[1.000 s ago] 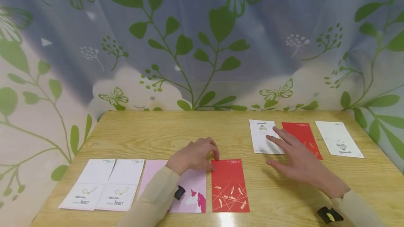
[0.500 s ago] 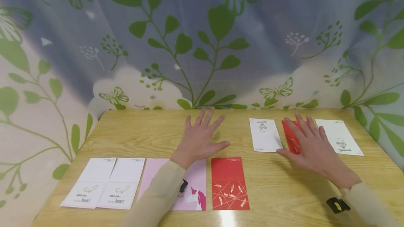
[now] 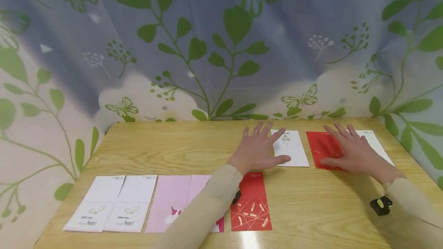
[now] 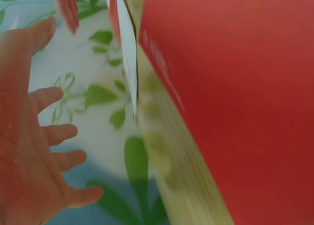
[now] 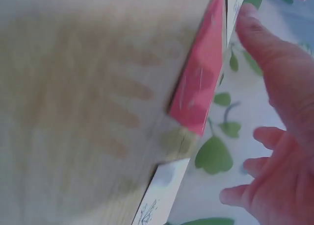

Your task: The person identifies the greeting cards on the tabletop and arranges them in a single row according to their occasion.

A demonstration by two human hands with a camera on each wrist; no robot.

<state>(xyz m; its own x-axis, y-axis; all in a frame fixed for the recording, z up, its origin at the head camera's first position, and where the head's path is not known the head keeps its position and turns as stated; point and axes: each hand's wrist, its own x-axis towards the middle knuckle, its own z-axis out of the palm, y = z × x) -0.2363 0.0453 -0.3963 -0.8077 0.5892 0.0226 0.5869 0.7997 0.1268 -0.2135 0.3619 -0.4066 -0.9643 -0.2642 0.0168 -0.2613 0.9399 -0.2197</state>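
Observation:
My left hand [image 3: 259,151] hovers with spread fingers at the left edge of the back-left white card [image 3: 294,155], which has a diamond print. Nothing is in its grasp. In the left wrist view, the left hand [image 4: 24,141] is beside the large red front card [image 4: 250,87]. My right hand [image 3: 354,155], fingers also spread, overlaps the back red card [image 3: 322,149] and hides much of the white card [image 3: 375,141] at far right. The right wrist view shows the right hand [image 5: 279,122] raised off the table, with the red card [image 5: 198,78] beyond.
Along the front lie two white "heart" cards [image 3: 88,212] [image 3: 126,212], two pink unicorn cards [image 3: 169,193] [image 3: 199,181] partly under the left sleeve, and a red "best wishes" card [image 3: 254,214]. A leaf-patterned curtain [image 3: 166,49] stands behind the wooden table [image 3: 166,145].
The left hand has left the top edge of the front red card, spread its fingers and moved right. The right hand has shifted right, from the back-left white card to over the back red card.

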